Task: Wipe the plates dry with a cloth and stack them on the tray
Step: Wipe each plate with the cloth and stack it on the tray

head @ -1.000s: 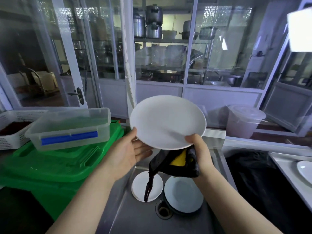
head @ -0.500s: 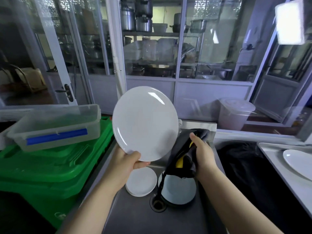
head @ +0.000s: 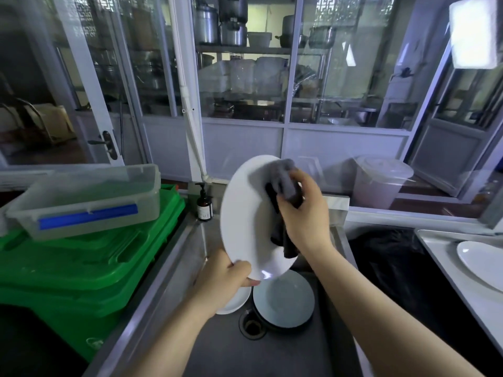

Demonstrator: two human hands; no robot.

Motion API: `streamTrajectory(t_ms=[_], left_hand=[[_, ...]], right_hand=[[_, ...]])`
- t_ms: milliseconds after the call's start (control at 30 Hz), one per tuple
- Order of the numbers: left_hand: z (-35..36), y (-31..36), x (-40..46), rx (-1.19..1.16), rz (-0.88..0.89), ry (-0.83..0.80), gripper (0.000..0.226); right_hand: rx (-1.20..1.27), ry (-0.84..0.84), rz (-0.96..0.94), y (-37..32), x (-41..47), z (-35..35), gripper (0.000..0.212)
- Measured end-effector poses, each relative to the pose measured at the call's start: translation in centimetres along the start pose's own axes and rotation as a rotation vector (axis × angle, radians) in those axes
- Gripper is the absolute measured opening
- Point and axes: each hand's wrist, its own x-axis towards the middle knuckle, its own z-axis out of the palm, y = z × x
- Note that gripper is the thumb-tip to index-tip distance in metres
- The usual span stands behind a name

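A large white plate [head: 245, 213] stands tilted on edge above the steel sink [head: 217, 349]. My left hand [head: 223, 281] grips its lower rim. My right hand [head: 304, 213] holds a dark grey cloth [head: 283, 180] bunched against the plate's upper face. In the sink below lie a pale blue plate [head: 283, 297] on a dark one and a small white plate [head: 234, 303], partly hidden by my left hand. At the right edge a white plate [head: 481, 262] lies on a steel tray [head: 435, 257].
Left of the sink stands a green bin [head: 81, 268] with a clear lidded box [head: 87, 200] on top. A brown pump bottle [head: 204, 205] stands at the sink's back corner. A drain [head: 251, 323] sits mid-sink. Glass partitions and a white bucket [head: 381, 183] lie behind.
My right hand has moved from beside the plate up onto its face with the cloth. The plate has tipped further on edge in my left hand.
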Motion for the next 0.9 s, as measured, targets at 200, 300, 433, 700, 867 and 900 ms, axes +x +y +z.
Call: streamTrajectory(t_ms=[200, 300, 433, 700, 867, 900], left_hand=[[-0.7, 0.1, 0.7, -0.212, 0.081, 0.051, 0.05], [-2.2, -0.3, 0.4, -0.22, 0.145, 0.07, 0.044], [-3.3, -0.9, 0.3, -0.252, 0.176, 0.163, 0.058], [-2.2, -1.2, 0.8, -0.222, 0.131, 0.186, 0.061], [-0.9, -2.2, 0.5, -0.288, 0.095, 0.181, 0.064], [-0.8, -2.4, 0.4, -0.308, 0.082, 0.166, 0.063]], right_hand=[[-0.247, -0.378, -0.554, -1.2, -2.5, 1.7, 0.057], [-0.282, -0.462, -0.589, 0.5, -4.0, 1.4, 0.052], [-0.391, -0.443, -0.563, 3.2, -4.7, 0.2, 0.047], [-0.474, -0.373, -0.277, 4.1, -4.2, -0.3, 0.055], [-0.37, -0.383, -0.525, 3.4, -7.3, 0.3, 0.056], [-0.362, -0.383, -0.543, 3.8, -7.4, 0.0, 0.055]])
